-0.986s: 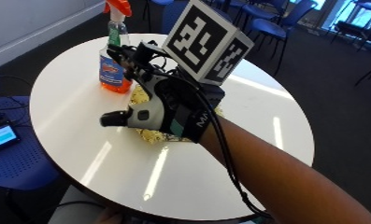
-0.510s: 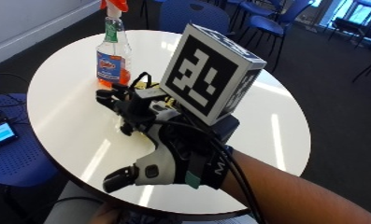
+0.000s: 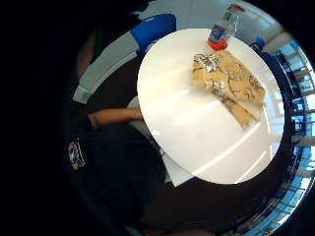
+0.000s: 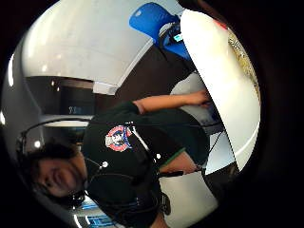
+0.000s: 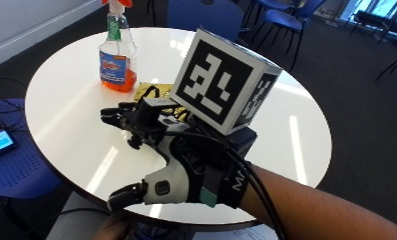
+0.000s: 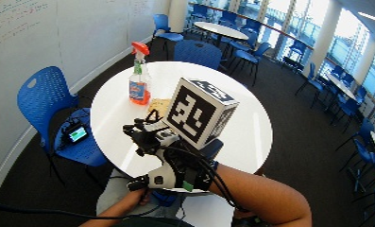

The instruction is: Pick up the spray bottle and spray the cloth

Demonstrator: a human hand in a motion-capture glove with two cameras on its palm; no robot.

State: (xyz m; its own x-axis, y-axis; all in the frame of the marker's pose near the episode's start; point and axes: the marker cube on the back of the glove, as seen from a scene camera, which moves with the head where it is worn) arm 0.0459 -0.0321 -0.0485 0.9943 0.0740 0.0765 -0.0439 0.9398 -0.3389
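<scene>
Hovering near the table [image 5: 78, 145] edge, hand [image 5: 178, 167] relaxed (holding nothing), spray bottle [image 5: 116, 52] well apart beside cloth [image 3: 230, 83].

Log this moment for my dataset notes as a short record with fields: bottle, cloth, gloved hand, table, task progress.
bottle: spray bottle stands upright on the table, orange liquid inside, red trigger on top, nothing touching it
cloth: yellow patterned cloth lies flat on the table beside the bottle
gloved hand: right hand is above the table's near edge, short of the bottle, holding nothing, fingers loosely extended
table: round white table
task progress: bottle not yet picked up, nothing sprayed
</scene>
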